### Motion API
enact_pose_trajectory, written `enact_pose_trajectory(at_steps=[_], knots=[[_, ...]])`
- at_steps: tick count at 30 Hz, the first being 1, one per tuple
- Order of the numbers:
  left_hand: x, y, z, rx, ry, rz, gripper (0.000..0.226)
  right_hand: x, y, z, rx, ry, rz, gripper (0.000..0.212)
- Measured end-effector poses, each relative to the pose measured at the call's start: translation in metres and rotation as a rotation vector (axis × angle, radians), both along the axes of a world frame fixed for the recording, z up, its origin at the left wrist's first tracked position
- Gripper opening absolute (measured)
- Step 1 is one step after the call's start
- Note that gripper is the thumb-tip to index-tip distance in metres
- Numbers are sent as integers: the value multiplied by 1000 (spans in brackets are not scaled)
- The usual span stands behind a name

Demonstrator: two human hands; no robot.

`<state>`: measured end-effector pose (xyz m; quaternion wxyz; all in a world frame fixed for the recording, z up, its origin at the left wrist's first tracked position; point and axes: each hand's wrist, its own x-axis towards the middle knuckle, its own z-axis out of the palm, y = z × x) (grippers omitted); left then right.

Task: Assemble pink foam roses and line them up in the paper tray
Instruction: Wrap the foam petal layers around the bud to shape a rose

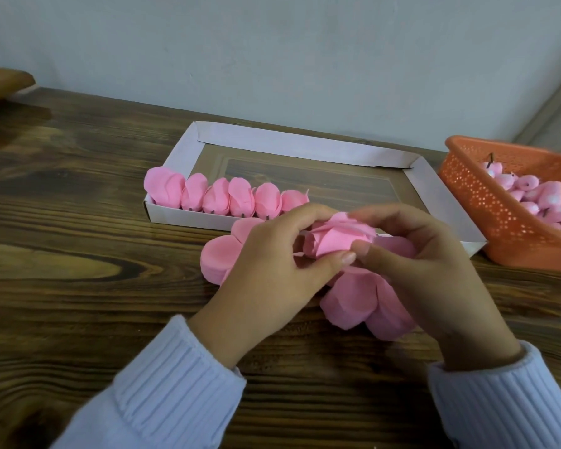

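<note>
A pink foam rose [332,238] is held between both hands just in front of the white paper tray [308,147]. My left hand [272,267] pinches its left side with thumb and fingers. My right hand [428,273] grips its right side, thumb against the petals. Under the hands lies a stack of flat pink petal sheets [353,303], with more lobes showing to the left. Several finished roses [221,197] stand in a row along the tray's near left wall.
An orange perforated basket [486,196] at the right holds several pink rose cores. The dark wooden table [78,254] stretches to the left, with a brown wooden object [0,82] at its far left. A grey wall stands behind.
</note>
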<state>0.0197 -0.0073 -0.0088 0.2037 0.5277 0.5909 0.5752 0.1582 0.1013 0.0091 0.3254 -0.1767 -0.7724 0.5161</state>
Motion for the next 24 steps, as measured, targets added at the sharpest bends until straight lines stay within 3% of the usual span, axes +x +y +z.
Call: enact_pose_trajectory(at_steps=[4,7,13,17,24], knots=[[1,0,1,15,-49,50,22,-2,0,-5,-224,51,-36,55],[3,1,-1,30,-98,122,20,-5,-5,-4,-230,58,-157,50],[8,3,-4,40,-164,182,16,-8,-15,-8,93,73,-351,12],[9,3,-3,48,-152,195,15,-9,-17,-11,329,115,-451,17],[10,3,-4,52,-113,198,19,-9,-19,-13,549,141,-389,12]])
